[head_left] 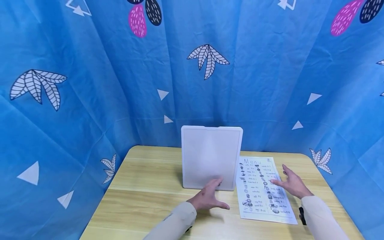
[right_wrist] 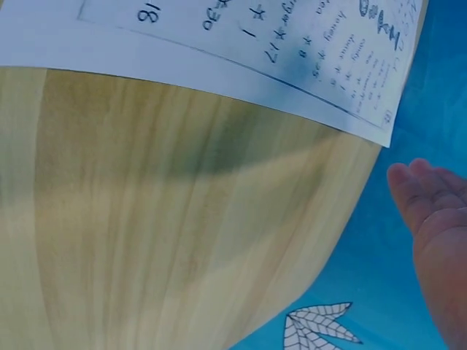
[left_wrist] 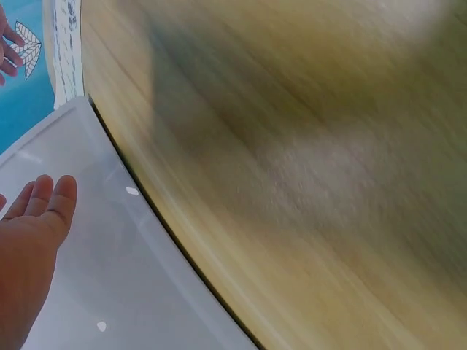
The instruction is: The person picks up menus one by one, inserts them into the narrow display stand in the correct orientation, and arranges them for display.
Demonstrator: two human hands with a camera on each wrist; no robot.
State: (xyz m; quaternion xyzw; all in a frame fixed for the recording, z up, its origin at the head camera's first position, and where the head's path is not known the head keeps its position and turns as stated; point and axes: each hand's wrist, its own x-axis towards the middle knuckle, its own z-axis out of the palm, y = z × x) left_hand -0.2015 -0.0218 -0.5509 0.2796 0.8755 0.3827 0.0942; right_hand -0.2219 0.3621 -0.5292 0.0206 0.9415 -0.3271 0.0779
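A flat white rectangular panel [head_left: 210, 153] with rounded corners and a raised rim stands on the table, its top overlapping the blue curtain in the head view. My left hand [head_left: 207, 196] is in front of its lower edge, thumb spread from the fingers, holding nothing. In the left wrist view, the fingers of that hand [left_wrist: 33, 248] overlap the pale panel [left_wrist: 109, 240]. To the right of the panel lies a paper menu [head_left: 264, 190] with handwritten lines and small drawings. My right hand [head_left: 292, 183] hovers by the sheet's right edge, fingers extended and nothing held.
The wooden table [head_left: 141, 200] has rounded back corners. A blue curtain [head_left: 258, 83] printed with leaves and triangles surrounds it at the back and both sides. A dark band [head_left: 302, 216] shows at the right wrist.
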